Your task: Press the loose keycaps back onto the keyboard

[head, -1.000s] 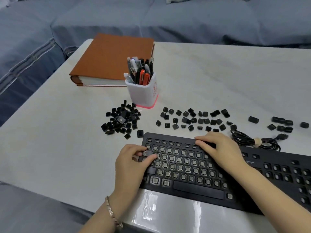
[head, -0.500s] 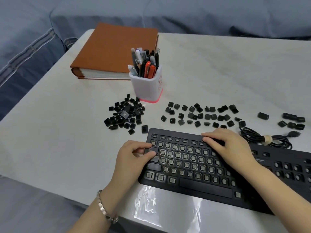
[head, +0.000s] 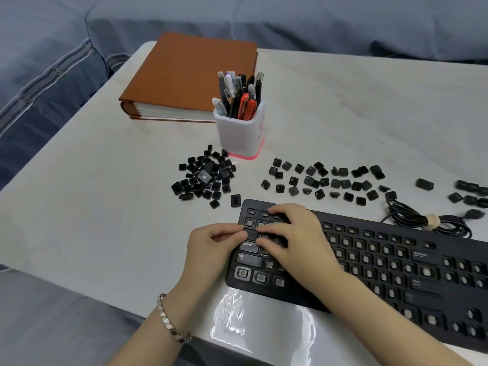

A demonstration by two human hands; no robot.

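We are levelling a wide black keycap [head: 250,235] on the black plastic keyboard [head: 396,260], left hand [head: 211,249] pinching it, right hand [head: 295,239] pressing flat.

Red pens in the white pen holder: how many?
2: one red pen and another just right of it, both standing at the front of the white plastic pen holder; more may be hidden.

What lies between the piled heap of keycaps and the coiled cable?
In the head view, single loose keycaps lie scattered on the white table there.
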